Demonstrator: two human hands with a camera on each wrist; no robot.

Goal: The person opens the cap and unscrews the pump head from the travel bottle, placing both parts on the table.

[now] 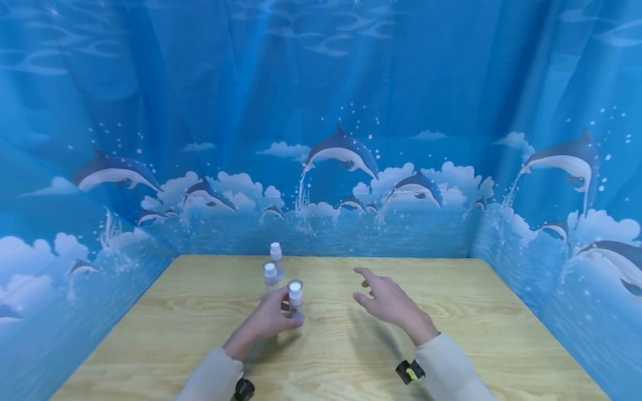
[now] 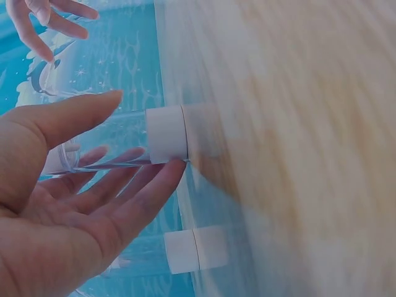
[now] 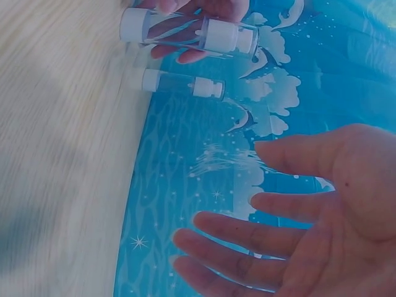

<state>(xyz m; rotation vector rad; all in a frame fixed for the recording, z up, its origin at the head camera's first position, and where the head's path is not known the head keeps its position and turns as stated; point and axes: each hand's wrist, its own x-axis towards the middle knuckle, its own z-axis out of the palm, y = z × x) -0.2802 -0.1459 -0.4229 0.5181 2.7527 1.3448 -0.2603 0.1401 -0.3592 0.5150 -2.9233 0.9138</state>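
Note:
A small clear pump bottle (image 1: 296,296) with a white base (image 2: 166,135) and a white top stands upright on the table. Around it is my left hand (image 1: 267,318), its fairly straight fingers behind and beside the bottle. One fingertip touches the white base, while the thumb lies along the near side, seemingly a little off it in the left wrist view. Two similar bottles stand behind, the nearer (image 1: 270,273) and the farther (image 1: 275,252). To the right, my right hand (image 1: 390,301) hovers above the table, fingers spread and holding nothing.
The pale wood-grain table (image 1: 451,312) ends at a blue curtain (image 1: 426,100) printed with dolphins and clouds, which closes in the back and both sides. Black straps with small devices show at both sleeve cuffs, such as the right device (image 1: 409,371).

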